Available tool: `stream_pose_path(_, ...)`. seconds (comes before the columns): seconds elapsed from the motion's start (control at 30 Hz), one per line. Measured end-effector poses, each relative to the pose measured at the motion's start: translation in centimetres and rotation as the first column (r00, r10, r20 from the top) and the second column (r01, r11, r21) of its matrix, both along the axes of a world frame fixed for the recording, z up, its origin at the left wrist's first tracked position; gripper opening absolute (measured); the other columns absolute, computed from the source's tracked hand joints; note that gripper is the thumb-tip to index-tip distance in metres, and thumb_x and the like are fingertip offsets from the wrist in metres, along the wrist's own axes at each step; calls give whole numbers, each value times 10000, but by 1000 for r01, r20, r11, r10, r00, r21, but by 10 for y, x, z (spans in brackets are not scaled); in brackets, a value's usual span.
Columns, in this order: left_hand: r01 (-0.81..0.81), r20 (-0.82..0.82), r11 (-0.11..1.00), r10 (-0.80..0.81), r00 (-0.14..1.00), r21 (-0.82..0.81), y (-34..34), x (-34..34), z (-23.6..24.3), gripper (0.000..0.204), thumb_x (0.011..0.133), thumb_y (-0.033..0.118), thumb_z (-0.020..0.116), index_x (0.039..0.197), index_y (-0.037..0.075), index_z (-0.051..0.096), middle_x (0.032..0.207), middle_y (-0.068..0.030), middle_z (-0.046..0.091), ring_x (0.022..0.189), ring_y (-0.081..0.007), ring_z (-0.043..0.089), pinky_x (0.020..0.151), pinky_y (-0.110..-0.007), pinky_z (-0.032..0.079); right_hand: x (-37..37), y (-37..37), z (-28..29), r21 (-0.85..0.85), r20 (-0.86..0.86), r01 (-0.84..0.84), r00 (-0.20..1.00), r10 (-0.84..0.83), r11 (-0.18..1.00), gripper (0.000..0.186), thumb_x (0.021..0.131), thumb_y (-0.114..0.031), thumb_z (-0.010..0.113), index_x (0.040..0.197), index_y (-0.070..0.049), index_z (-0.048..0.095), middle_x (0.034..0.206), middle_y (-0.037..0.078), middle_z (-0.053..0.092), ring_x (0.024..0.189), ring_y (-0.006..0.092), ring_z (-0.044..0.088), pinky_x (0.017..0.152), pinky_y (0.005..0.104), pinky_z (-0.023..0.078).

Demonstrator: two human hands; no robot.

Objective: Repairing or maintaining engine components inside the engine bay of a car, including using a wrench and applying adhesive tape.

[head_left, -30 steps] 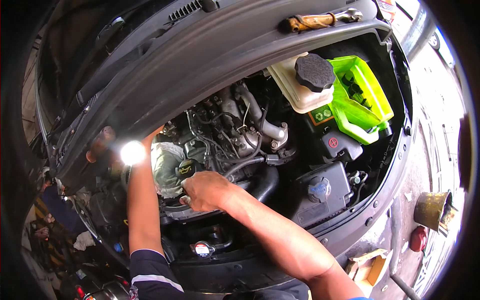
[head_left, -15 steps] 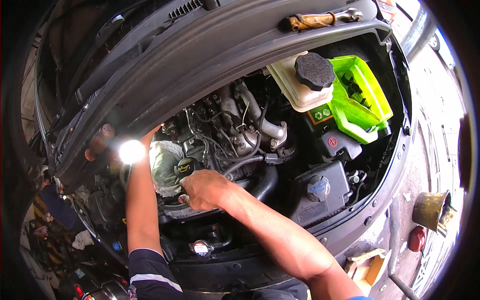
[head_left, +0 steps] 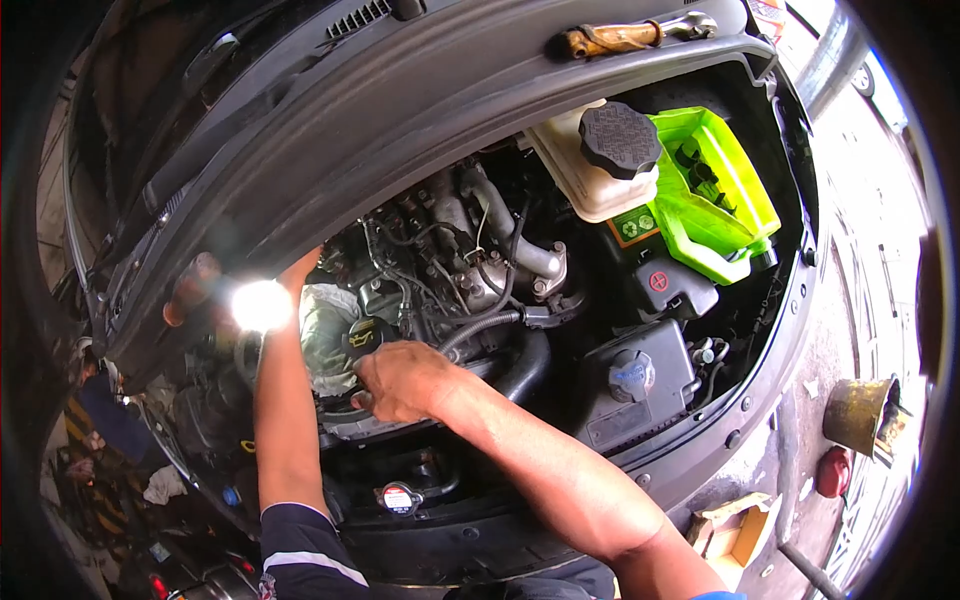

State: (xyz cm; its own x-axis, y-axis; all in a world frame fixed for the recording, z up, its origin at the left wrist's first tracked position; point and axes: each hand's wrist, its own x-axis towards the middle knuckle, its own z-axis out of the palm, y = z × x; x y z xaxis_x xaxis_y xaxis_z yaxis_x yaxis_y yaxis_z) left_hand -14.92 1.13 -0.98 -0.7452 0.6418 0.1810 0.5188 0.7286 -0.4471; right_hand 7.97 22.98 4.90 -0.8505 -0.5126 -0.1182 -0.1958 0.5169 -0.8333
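My right hand [head_left: 402, 382] is closed at the front of the engine [head_left: 470, 245], its fingers curled downward. Whatever it grips is hidden beneath it. Just beyond its knuckles sits a black oil filler cap [head_left: 364, 338]. A pale, stained cloth [head_left: 326, 318] lies bunched on the engine to the left of the cap. My left hand [head_left: 303, 268] reaches deep along the far left side of the engine, past the cloth. Its fingers disappear among the parts there, and a glaring work light [head_left: 262, 306] covers part of the wrist.
A ratchet with a wrapped handle [head_left: 640, 35] lies on the cowl. At the right stand a white reservoir [head_left: 590, 165], a cut green jug [head_left: 715, 195] with small dark parts inside, and a black tank [head_left: 640, 385]. A radiator cap [head_left: 398, 498] sits near the front.
The whole view has shifted slightly left. Both hands keep nearly the same places on the engine, and nothing is visibly picked up or let go.
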Motion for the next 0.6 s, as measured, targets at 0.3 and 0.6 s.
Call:
stream_pose_path(0.3,59,-78,997,-62,995,-41,11,-6,-3,332,899,296,785,1063,33,665,953,-103,700,916,-266,658,863,-443,494,-2,0,3,17,-1,-56,998,56,998,393,942,-384,684,974,3,743,925,250,733,965,444,702,871,520,545)
stream_pose_path(0.6,70,-170,996,-80,982,-63,8,-5,-9,317,919,292,764,1075,33,669,965,-108,704,926,-272,661,874,-445,493,-3,0,2,16,53,-39,998,38,999,382,886,-377,728,959,-6,783,992,225,755,1002,403,728,887,471,577)
